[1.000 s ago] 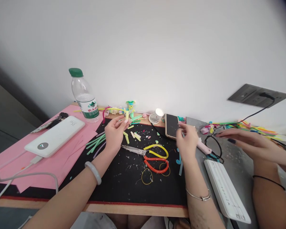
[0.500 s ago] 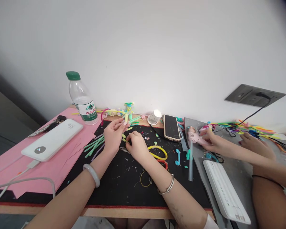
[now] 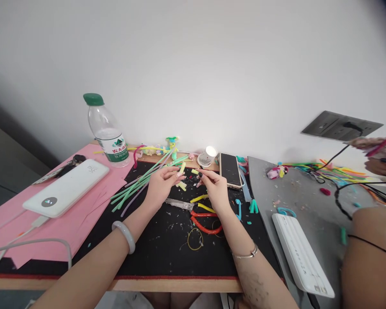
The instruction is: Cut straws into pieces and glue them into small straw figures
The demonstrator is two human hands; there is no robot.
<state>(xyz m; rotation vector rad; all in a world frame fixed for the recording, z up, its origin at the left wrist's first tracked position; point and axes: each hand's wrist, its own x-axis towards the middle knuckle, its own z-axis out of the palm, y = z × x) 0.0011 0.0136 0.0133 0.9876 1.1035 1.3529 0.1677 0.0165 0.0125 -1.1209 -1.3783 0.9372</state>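
My left hand pinches a short pale-yellow pipe cleaner piece upright between thumb and fingers. Just to its right, my right hand holds another short yellow piece at its fingertips, the two pieces apart. More yellow pieces lie below, between the hands. Under my right hand rest scissors with yellow and red handles, blades toward the left. Green and purple pipe cleaners lie in a bundle beside my left wrist.
A water bottle and white power bank stand left on pink paper. Behind are a paper cup and phone. Another power bank lies right. Another person's arm reaches in at the right edge.
My right hand has moved right, away from my left, now with a yellow piece in its fingertips. The scissors show more fully. The other person's hands and the pink glue gun have left the mat's edge.
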